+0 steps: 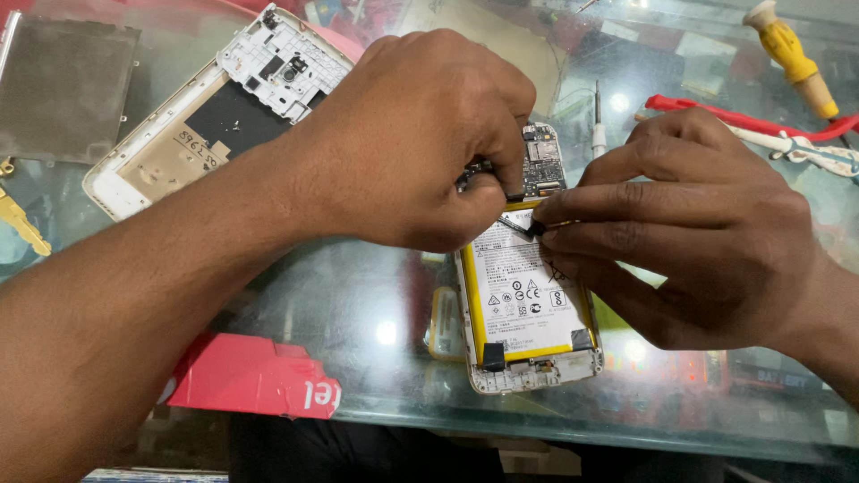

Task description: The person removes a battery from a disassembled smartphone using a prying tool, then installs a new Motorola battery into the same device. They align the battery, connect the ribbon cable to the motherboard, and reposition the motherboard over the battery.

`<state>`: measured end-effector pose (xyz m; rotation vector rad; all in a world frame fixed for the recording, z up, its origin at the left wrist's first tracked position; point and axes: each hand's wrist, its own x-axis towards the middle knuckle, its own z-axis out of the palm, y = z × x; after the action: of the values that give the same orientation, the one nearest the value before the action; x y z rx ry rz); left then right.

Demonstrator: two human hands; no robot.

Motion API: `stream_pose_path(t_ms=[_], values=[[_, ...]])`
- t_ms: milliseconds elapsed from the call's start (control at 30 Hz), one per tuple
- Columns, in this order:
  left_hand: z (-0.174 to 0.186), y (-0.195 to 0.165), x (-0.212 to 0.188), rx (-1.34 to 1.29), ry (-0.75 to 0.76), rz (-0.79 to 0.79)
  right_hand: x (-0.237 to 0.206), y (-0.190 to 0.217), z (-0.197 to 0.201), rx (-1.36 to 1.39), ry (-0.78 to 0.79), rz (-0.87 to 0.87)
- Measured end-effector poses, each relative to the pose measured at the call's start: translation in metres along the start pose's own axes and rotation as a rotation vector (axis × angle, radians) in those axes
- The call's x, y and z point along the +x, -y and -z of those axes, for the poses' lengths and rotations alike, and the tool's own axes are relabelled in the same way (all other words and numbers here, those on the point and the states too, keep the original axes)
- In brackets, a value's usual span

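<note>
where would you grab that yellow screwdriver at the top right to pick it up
By the yellow handle, coming from above. The screwdriver lies flat on the glass table, slanting toward the right edge, and the handle is its thickest, ribbed part, with open space around it; both hands are busy elsewhere, at the opened phone.

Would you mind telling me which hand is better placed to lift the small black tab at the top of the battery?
The right hand: its fingers already pinch the black tab, while the left hand presses the circuit board.
</note>
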<state>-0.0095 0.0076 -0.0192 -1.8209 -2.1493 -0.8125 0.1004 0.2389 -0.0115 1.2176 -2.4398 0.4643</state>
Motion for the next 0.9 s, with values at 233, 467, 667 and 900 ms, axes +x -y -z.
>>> stream_pose_path(t_ms=[233,467,667,900], values=[[-0.0017,-0.0031,0.0004,0.069,0.025,0.016,-0.0015,-0.0003,-0.0003,0.005,0.007,-0.01],[-0.0017,-0.0044,0.0008,0.055,0.051,0.029,-0.0024,-0.0012,-0.0008,0.019,0.019,-0.012],[-0.0001,-0.0053,-0.0007,0.056,0.056,-0.022,-0.0024,-0.0022,-0.0016,0.014,0.027,0.005],[-0.0024,-0.0055,0.0014,0.057,0.086,0.041,-0.0021,-0.0013,-0.0001,0.016,0.033,-0.017]])
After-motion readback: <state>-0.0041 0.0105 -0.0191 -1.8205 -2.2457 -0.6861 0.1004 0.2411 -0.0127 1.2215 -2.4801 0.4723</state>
